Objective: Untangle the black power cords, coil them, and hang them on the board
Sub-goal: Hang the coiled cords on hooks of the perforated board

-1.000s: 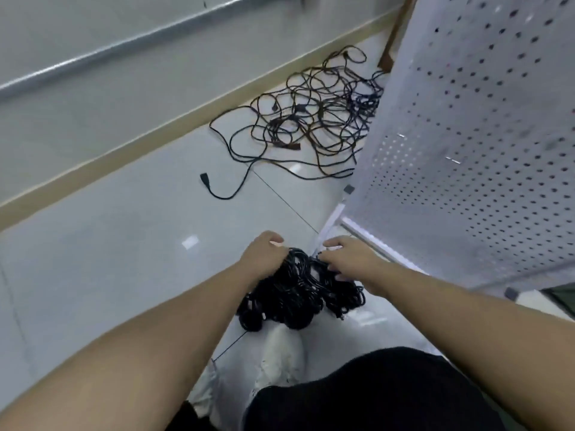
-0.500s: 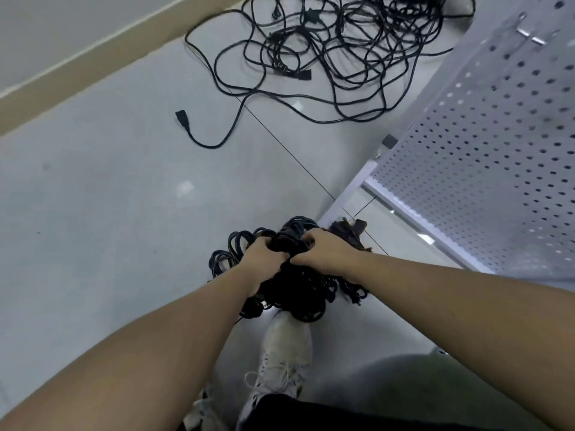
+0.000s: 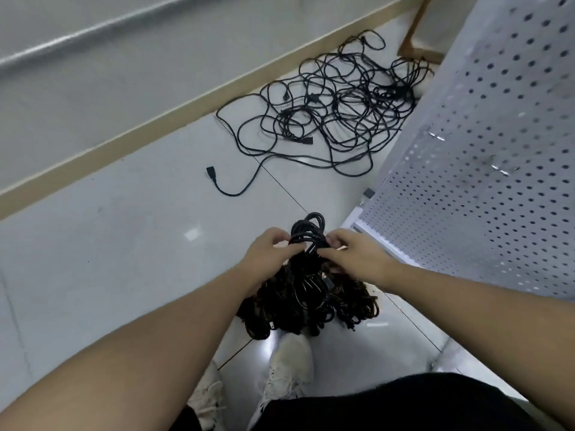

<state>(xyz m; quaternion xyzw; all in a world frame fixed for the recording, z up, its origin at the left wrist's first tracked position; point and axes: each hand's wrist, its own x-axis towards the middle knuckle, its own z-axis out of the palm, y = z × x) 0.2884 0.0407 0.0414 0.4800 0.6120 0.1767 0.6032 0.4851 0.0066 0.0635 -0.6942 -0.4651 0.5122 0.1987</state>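
Note:
A thick bundle of coiled black power cords (image 3: 306,301) hangs in front of me, above the floor. My left hand (image 3: 269,251) grips the top of the bundle from the left. My right hand (image 3: 353,255) pinches the same loops from the right. A few loops (image 3: 309,227) stick up between the two hands. Farther off, a tangle of loose black cords (image 3: 337,113) lies on the floor, with one plug end (image 3: 211,174) trailing toward me. The white perforated board (image 3: 485,157) stands at the right, close to my right hand.
The floor is pale glossy tile. A beige skirting strip (image 3: 149,132) runs along the grey wall at the left. A wooden frame leg (image 3: 417,42) stands behind the tangle. My white shoes (image 3: 291,357) are right under the bundle.
My view has tilted back up. Both hands have shifted to the top loops of the bundle, which now hangs lower beneath them.

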